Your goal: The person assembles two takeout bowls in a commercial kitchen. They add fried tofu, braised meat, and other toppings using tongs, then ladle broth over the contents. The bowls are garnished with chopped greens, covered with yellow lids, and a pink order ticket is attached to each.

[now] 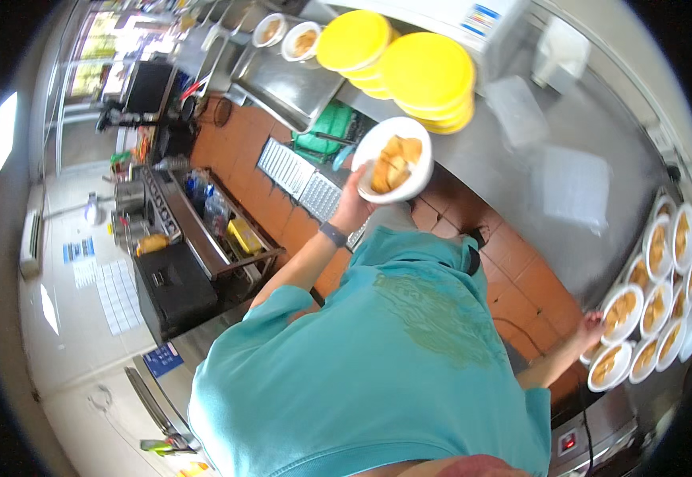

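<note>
My left hand (354,200) is closed on the rim of a white bowl (420,181), which is raised in front of my body and tilted toward me. Flat golden-brown pieces of food (396,164), like fried chips, lie in it. Out to the right, my right hand (591,324) has its fingers curled at the near rim of another white bowl (622,312) with similar pieces. That bowl sits at the edge of a close group of several filled white bowls (654,306), some apparently resting on others.
Stacks of yellow lids (427,73) stand on the steel counter (497,171). Beside them are an empty metal tray (286,83) and two filled bowls (302,40). Clear plastic packs (572,191) lie farther right. A steel work table (183,215) stands at left over the tiled floor (513,258).
</note>
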{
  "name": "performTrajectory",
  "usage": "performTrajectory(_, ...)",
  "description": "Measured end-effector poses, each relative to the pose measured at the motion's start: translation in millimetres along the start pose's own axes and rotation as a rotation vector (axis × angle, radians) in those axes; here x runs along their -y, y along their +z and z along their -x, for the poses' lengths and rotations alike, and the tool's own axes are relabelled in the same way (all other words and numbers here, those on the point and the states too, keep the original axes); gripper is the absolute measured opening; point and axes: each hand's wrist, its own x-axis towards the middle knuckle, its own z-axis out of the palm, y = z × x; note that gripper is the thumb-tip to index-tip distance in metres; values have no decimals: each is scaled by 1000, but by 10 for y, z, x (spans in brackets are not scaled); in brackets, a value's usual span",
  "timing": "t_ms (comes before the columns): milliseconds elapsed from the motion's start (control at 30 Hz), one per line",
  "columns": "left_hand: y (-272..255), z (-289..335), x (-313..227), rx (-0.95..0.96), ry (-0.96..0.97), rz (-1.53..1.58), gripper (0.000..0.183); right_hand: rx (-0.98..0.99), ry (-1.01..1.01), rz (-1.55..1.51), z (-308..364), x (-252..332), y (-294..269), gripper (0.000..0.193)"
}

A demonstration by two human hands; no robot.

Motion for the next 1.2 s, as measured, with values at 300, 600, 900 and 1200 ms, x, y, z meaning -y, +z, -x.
performTrajectory(300,-2266,-2105,-1824,-551,364,33,50,-407,-66,545,1862,-1100,3562,24)
performTrajectory(600,-3896,-4178,-2905,-564,477,590,49,-336,335,1213,2885,-3016,6360,42)
performTrajectory(900,-3877,-3141,-2774,-257,509,562,77,501,693,1133,1430,-5964,8016,40)
performTrajectory(1200,-3801,-977,-1254,-601,332,413,52,162,621,914,309,-7203,8260,30)
